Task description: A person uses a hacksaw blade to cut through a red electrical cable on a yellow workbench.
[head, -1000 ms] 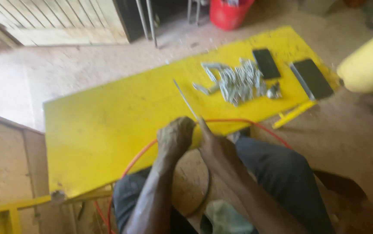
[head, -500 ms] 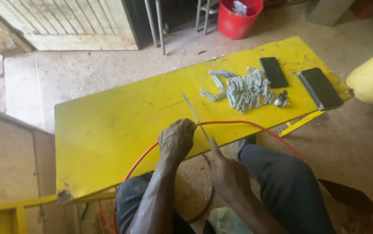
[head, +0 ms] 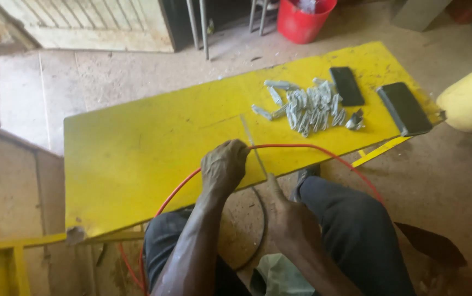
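Bench [head: 137, 153], yellow, tilted across view. Left hand [head: 224, 164] fisted at near edge, clamped on red cable [head: 307, 147] looping along bench front. Right hand [head: 288, 216] just beside, closed round thin blade [head: 252, 142] angled up over cable. Further right: pile of grey cut pcs [head: 307, 107], two dark phones [head: 347, 86].

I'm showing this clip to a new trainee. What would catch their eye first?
Probably the bright yellow table across the middle, with a heap of small grey metal pieces and two dark phones at its far right end. At the near edge, the left hand and right hand hold a thin blade against a red cable.
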